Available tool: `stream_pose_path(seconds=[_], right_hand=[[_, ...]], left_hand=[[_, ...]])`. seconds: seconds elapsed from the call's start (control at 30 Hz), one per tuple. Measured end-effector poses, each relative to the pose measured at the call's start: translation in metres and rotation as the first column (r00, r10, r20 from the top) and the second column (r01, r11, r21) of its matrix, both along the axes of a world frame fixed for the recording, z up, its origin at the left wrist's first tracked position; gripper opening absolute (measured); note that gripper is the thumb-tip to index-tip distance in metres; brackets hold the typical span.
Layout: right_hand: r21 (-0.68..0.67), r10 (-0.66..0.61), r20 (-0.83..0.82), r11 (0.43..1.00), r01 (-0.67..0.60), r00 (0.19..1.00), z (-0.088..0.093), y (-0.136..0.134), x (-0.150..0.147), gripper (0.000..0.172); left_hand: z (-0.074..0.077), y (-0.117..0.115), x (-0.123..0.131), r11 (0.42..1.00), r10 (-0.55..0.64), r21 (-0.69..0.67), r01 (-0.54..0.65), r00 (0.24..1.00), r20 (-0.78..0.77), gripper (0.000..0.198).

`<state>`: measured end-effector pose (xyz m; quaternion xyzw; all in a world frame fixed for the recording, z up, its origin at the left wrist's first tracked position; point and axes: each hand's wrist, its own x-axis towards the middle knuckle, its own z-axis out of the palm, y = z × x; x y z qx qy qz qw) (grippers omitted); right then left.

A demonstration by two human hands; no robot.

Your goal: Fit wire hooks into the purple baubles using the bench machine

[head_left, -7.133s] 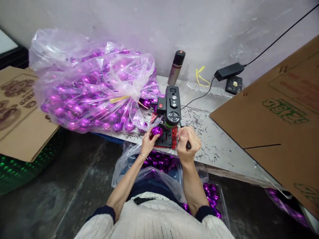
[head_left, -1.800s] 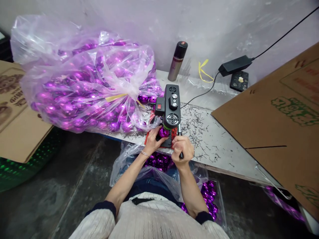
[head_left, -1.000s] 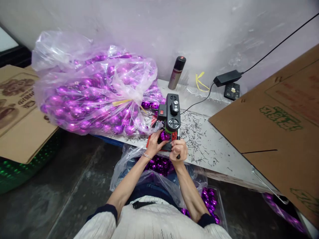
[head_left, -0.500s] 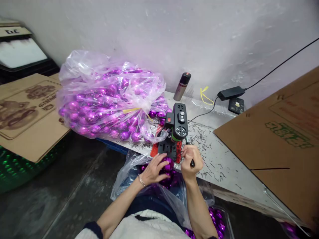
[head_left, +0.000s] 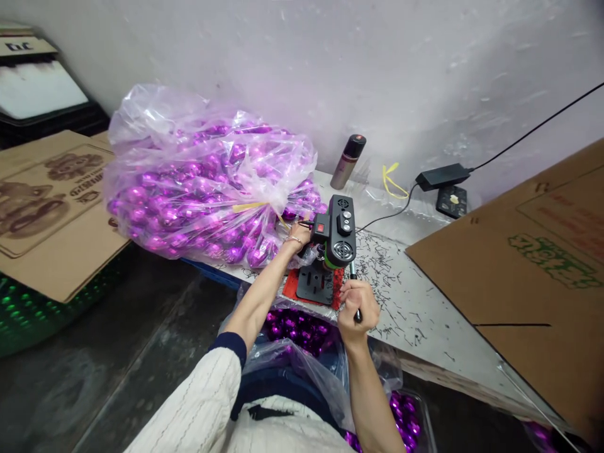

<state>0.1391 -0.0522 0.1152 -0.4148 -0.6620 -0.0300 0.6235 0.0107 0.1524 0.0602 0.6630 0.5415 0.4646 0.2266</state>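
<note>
My right hand (head_left: 359,308) is wrapped around the black-gripped lever (head_left: 358,316) of a small black bench machine (head_left: 341,231). The machine has two round fan grilles, silver knobs and a red switch, and stands on a slotted black base plate (head_left: 314,284) over a red mat. My left hand (head_left: 299,233) reaches in behind the machine's left side, beside the bag's tied neck. Its fingers are mostly hidden by the switch box, so I cannot see what they touch. Shiny purple balls (head_left: 302,330) lie in an open plastic bag at my lap.
A big clear bag (head_left: 212,182) of purple balls lies left on the table (head_left: 391,289), which is strewn with black bits. Behind stand a spray can (head_left: 348,162) and a black power adapter (head_left: 443,177). Cardboard boxes flank both sides: left (head_left: 61,207), right (head_left: 519,264).
My left hand has moved from the purple ball at the base plate's front edge up and away, behind the machine's left side. My right hand stays on the lever.
</note>
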Motion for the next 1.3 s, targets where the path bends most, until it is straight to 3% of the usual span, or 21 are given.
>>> stream_pose_path(seconds=[0.17, 0.27, 0.37, 0.43, 0.53, 0.6, 0.67, 0.77, 0.83, 0.93, 1.0, 1.1, 1.3], right_hand=[[-0.004, -0.003, 0.002, 1.000, 0.003, 1.000, -0.001, 0.000, 0.000, 0.029], [-0.017, -0.004, -0.027, 1.000, 0.003, 1.000, 0.001, 0.000, -0.001, 0.030], [-0.039, -0.030, -0.073, 0.999, 0.027, 0.997, 0.007, 0.001, -0.003, 0.030], [-0.060, -0.043, -0.091, 0.997, 0.038, 0.995, 0.012, 0.002, -0.003, 0.031], [-0.070, -0.047, -0.100, 0.997, 0.040, 0.994, 0.017, 0.004, -0.004, 0.032], [-0.069, -0.049, -0.100, 0.997, 0.042, 0.994, 0.019, 0.005, -0.004, 0.033], [-0.076, -0.056, -0.095, 0.996, 0.049, 0.994, 0.020, 0.005, -0.004, 0.033], [-0.086, -0.057, -0.076, 0.995, 0.051, 0.995, 0.022, 0.004, -0.003, 0.031], [-0.081, -0.039, -0.064, 0.996, 0.034, 0.997, 0.023, 0.004, -0.003, 0.030], [-0.063, -0.018, -0.049, 0.998, 0.015, 0.999, 0.023, 0.003, -0.001, 0.028], [-0.056, -0.018, -0.035, 0.998, 0.016, 0.999, 0.023, 0.003, -0.001, 0.027], [-0.056, -0.022, -0.021, 0.998, 0.021, 1.000, 0.021, 0.003, 0.000, 0.026], [-0.063, -0.009, -0.037, 0.998, 0.007, 0.999, 0.019, 0.003, 0.000, 0.026]], left_hand=[[0.003, -0.021, -0.025, 0.973, 0.036, -0.227, -0.027, 0.999, 0.035, 0.043], [0.008, -0.051, -0.056, 0.971, 0.075, -0.237, -0.032, 0.982, 0.174, 0.051], [0.006, -0.099, -0.080, 0.965, 0.002, -0.245, 0.094, 0.931, 0.366, 0.060], [0.000, -0.133, -0.085, 0.918, -0.047, -0.311, 0.245, 0.847, 0.529, 0.065], [-0.013, -0.172, -0.076, 0.839, -0.067, -0.340, 0.425, 0.701, 0.710, 0.066], [-0.022, -0.184, -0.061, 0.825, -0.057, -0.340, 0.452, 0.664, 0.745, 0.064], [-0.031, -0.188, -0.042, 0.832, -0.033, -0.362, 0.420, 0.689, 0.724, 0.069], [-0.040, -0.181, -0.019, 0.847, 0.007, -0.431, 0.312, 0.804, 0.594, 0.080], [-0.041, -0.174, -0.012, 0.873, -0.016, -0.435, 0.220, 0.905, 0.426, 0.081], [-0.042, -0.165, -0.012, 0.952, -0.058, -0.293, 0.085, 0.993, 0.102, 0.078], [-0.043, -0.160, -0.014, 0.987, -0.059, -0.152, 0.051, 0.997, -0.049, 0.076], [-0.050, -0.152, -0.015, 0.994, -0.107, -0.027, 0.104, 0.985, -0.134, 0.071], [-0.059, -0.141, -0.016, 0.980, -0.199, -0.019, 0.198, 0.974, -0.109, 0.069]])
